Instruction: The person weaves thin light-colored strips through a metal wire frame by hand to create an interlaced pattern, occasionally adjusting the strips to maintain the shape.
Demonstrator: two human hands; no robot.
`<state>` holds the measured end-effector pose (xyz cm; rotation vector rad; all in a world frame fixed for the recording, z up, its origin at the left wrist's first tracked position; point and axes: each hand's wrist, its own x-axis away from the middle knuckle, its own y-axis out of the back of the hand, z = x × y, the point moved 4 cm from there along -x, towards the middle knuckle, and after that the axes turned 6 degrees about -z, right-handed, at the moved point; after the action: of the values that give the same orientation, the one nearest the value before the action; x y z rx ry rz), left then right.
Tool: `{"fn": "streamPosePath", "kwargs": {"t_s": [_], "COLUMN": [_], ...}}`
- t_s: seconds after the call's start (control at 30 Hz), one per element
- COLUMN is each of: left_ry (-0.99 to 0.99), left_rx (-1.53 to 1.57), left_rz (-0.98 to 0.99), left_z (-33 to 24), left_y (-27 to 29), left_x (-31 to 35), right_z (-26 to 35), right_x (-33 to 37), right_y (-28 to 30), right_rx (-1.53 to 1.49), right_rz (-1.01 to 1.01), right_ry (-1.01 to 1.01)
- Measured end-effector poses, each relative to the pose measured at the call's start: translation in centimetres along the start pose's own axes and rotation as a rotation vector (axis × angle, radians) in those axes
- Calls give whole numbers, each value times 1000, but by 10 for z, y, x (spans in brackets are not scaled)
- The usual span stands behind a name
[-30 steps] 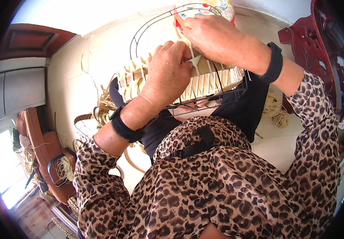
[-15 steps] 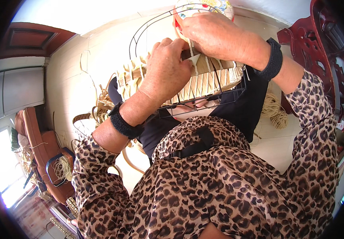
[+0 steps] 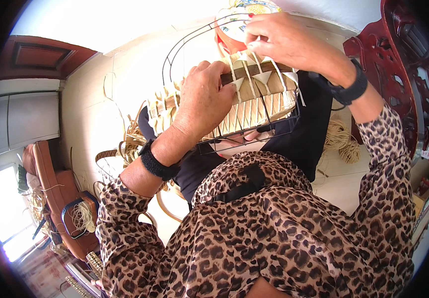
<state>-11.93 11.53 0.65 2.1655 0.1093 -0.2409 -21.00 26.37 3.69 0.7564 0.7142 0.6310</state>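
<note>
- Nearest the camera, the leopard-print sleeves (image 3: 284, 233) fill the lower frame, with a dark lap beneath the work.
- The half-woven basket (image 3: 244, 107) rests on that lap, tilted up toward the hands: pale flat strips wrapped over a black wire frame (image 3: 175, 54), whose bare loop arches up and away past the woven part.
- The left hand (image 3: 205, 99) lies over the basket's left side, fingers curled down and closed around the top rim, where a brown strip runs along it; a black wristband sits on the forearm.
- The right hand (image 3: 284, 37) is at the upper right rim, fingertips pinched together on a thin pale strand (image 3: 254, 62) that runs down into the folded points of the weave. A black wristband (image 3: 346, 89) circles that wrist.
- The two hands are near each other, with a short stretch of rim between them.
- To the right, a carved dark red chair (image 3: 398, 54) stands close to the right forearm, leaving little room there.
- On the pale tiled floor (image 3: 100, 114) loose strips (image 3: 130, 141) lie left of the basket and coils of cord (image 3: 341, 141) lie right of it.
- Far left stands a brown seat (image 3: 58, 193) holding a bundle of fibre.
</note>
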Motion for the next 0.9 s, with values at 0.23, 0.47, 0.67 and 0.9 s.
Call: {"fn": "streamPosePath", "kwargs": {"t_s": [0.23,0.47,0.67,0.9], "left_ry": [-48,-63,-71,-90], "left_rx": [-22,67,61,36], "left_rz": [-86,-103,-167,-218], "left_z": [-1,-6,-10,-15], "left_y": [0,2,3,3], "left_x": [-4,-8,-10,-11], "right_z": [17,31,34,30], "right_x": [23,20,24,28], "right_y": [-6,-14,-8,3], "right_rx": [123,278,141,-38], "right_rz": [-29,-106,-141,-13], "right_ry": [142,147,135,134]}}
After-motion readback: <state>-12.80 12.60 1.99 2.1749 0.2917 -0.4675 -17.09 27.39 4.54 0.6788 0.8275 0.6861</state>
